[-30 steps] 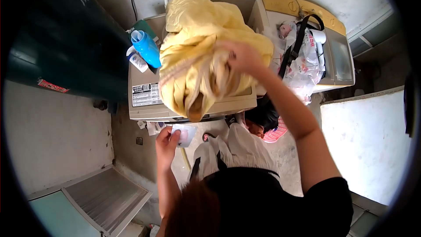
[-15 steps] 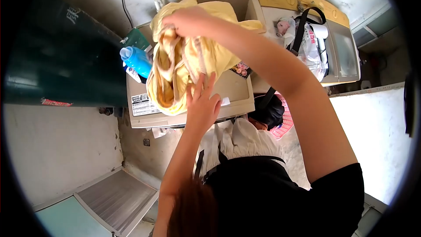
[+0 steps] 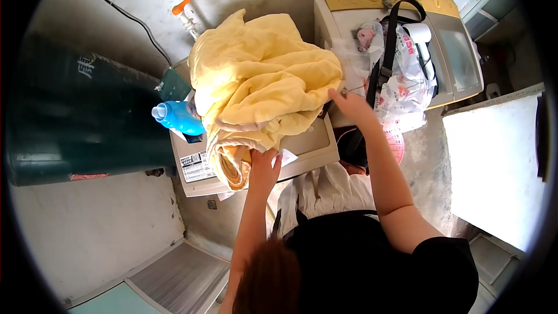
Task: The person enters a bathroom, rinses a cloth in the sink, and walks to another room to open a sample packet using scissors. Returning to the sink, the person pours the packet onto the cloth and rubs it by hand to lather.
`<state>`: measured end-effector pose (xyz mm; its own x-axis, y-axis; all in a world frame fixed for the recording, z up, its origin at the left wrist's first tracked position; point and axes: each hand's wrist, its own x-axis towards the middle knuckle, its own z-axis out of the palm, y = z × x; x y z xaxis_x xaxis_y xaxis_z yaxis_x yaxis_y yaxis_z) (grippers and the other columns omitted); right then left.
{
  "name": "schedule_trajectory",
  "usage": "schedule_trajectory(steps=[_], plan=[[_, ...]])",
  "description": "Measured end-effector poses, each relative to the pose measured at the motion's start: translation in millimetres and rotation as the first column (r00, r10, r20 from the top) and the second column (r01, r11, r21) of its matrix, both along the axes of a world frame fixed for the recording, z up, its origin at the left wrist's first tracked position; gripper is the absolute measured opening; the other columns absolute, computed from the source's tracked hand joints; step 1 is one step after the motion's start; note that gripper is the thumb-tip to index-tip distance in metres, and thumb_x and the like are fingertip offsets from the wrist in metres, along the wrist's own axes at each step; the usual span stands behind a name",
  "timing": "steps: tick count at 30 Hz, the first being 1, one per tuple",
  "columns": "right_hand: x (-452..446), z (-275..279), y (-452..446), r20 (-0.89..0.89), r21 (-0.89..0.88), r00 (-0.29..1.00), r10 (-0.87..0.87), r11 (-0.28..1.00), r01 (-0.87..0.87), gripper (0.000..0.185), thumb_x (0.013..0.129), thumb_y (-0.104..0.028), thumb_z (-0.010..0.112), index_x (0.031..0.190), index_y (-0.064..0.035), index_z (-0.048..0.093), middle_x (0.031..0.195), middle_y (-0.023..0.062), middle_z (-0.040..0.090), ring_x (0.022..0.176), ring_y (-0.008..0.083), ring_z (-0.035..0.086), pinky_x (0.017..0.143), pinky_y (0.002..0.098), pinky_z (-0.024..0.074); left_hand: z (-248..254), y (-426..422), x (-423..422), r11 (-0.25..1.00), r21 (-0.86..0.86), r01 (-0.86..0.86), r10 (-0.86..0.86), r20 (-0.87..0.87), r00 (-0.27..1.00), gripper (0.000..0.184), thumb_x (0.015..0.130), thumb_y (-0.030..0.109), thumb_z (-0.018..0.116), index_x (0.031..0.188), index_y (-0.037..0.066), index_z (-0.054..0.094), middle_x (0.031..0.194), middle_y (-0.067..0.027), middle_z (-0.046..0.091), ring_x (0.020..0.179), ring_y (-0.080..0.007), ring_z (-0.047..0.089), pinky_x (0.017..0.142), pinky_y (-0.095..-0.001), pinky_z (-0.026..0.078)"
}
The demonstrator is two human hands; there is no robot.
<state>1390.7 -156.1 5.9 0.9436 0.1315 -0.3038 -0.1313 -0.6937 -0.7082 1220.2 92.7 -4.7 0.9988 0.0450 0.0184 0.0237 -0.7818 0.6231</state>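
A large yellow cloth bundle with a pale brown edging lies heaped on the beige washing machine. My left hand is at the bundle's front edge, its fingertips partly beneath the rolled fold; a white packet shows beside it. At the right side of the bundle is my right hand, its fingers spread and the fingertips touching or very near the cloth. A blue bottle lies tilted left of the bundle, next to a dark green box.
A second washing machine at the right carries a plastic bag and a black strap. A dark green tank stands at the left. Below, between the machines, is a pink basket. An orange-handled tap is on the wall.
The yellow bundle has been turned over and spread wider to the right. My right hand has moved from its top left to its right side. My left hand has shifted slightly down.
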Motion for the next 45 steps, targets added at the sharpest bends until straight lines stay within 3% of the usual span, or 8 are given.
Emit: schedule_trajectory(steps=[6, 14, 25, 27, 32, 39, 42, 45], plan=[[9, -21, 67, -0.384, 0.896, 0.923, 0.038, 0.256, 0.362, 0.073, 0.082, -0.030, 0.063, 0.137, -0.0052, 0.023, 0.115, 0.0066, 0.053, 0.100, 0.0167, 0.056, 0.076, 0.0272, 0.0479, 0, -1, -1, 1.000, 0.010, 0.022, -0.022, 0.011, 1.000, 0.018, 0.079, 0.016, 0.062, 0.088, 0.000, 0.061, 0.084, -0.0173, 0.060, 0.084, -0.0353, 0.055, 0.076, -0.0408, 0.043], [5, 37, 164, 0.399, 0.509, 0.871, 0.288, 0.720, -0.472, 0.059, 0.066, -0.006, 0.062, 0.123, -0.0016, 0.044, 0.102, 0.0192, 0.057, 0.089, 0.0323, 0.059, 0.077, 0.0364, 0.0480, -6, -1, -4, 0.997, 0.062, -0.039, 0.051, -0.191, 0.980, 0.023, 0.080, 0.025, 0.062, 0.093, 0.006, 0.063, 0.092, -0.0168, 0.058, 0.078, -0.0346, 0.059, 0.070, -0.0408, 0.046], [3, 50, 187, 0.369, 0.148, 0.859, 0.356, 0.889, -0.433, 0.065, 0.070, -0.038, 0.063, 0.127, -0.0144, 0.045, 0.110, 0.0145, 0.054, 0.098, 0.0299, 0.056, 0.086, 0.0487, 0.0367, -13, -6, 5, 1.000, 0.019, -0.011, 0.014, -0.184, 0.983, 0.022, 0.078, 0.018, 0.065, 0.088, -0.001, 0.063, 0.122, -0.0219, 0.045, 0.094, -0.0302, 0.059, 0.082, -0.0326, 0.048], [16, 48, 167, 0.101, 0.657, 0.926, 0.364, 0.674, -0.337, 0.066, 0.069, -0.044, 0.062, 0.123, -0.0080, 0.049, 0.098, 0.0157, 0.059, 0.092, 0.0278, 0.059, 0.080, 0.0418, 0.0431, -26, -2, 5, 0.996, -0.063, -0.058, 0.041, -0.252, 0.967, 0.024, 0.079, 0.020, 0.065, 0.091, 0.000, 0.062, 0.121, -0.0198, 0.047, 0.095, -0.0284, 0.058, 0.082, -0.0319, 0.047], [41, -19, 134, -0.482, 0.871, 0.792, 0.374, 0.109, 0.478, 0.029, 0.081, -0.023, 0.052, 0.103, -0.0061, 0.056, 0.095, 0.0069, 0.063, 0.084, 0.0164, 0.060, 0.077, 0.0308, 0.0483, -21, -7, 4, 0.953, -0.130, -0.272, 0.182, -0.471, 0.863, 0.037, 0.080, 0.027, 0.066, 0.107, 0.004, 0.057, 0.110, -0.0107, 0.057, 0.101, -0.0205, 0.055, 0.087, -0.0295, 0.042], [54, -88, 71, 0.001, 0.711, 0.727, 0.686, -0.512, 0.482, 0.048, 0.076, -0.021, 0.044, 0.117, 0.0046, 0.048, 0.121, 0.0181, 0.052, 0.114, 0.0314, 0.047, 0.100, 0.0404, 0.0353, -26, 8, 5, 0.807, -0.382, -0.451, 0.220, -0.514, 0.829, 0.052, 0.084, 0.038, 0.059, 0.121, 0.004, 0.049, 0.115, -0.0087, 0.055, 0.106, -0.0200, 0.050, 0.094, -0.0315, 0.036], [42, -73, 62, -0.294, 0.951, 0.886, 0.360, 0.206, 0.232, 0.044, 0.084, -0.027, 0.046, 0.117, 0.0012, 0.050, 0.120, 0.0157, 0.052, 0.112, 0.0304, 0.048, 0.097, 0.0395, 0.0373, -10, 9, 10, 0.569, -0.688, -0.450, 0.187, -0.425, 0.886, 0.044, 0.084, 0.022, 0.063, 0.121, 0.001, 0.050, 0.117, -0.0047, 0.055, 0.107, -0.0148, 0.049, 0.095, -0.0275, 0.035], [33, -76, 79, 0.280, 0.442, 0.937, 0.211, 0.838, -0.320, 0.041, 0.091, -0.033, 0.043, 0.119, -0.0046, 0.051, 0.121, 0.0127, 0.052, 0.112, 0.0290, 0.048, 0.096, 0.0385, 0.0383, -1, 8, 14, 0.410, -0.765, -0.497, 0.229, -0.442, 0.868, 0.039, 0.084, 0.014, 0.063, 0.118, 0.000, 0.052, 0.113, -0.0028, 0.056, 0.104, -0.0119, 0.050, 0.092, -0.0252, 0.037]])
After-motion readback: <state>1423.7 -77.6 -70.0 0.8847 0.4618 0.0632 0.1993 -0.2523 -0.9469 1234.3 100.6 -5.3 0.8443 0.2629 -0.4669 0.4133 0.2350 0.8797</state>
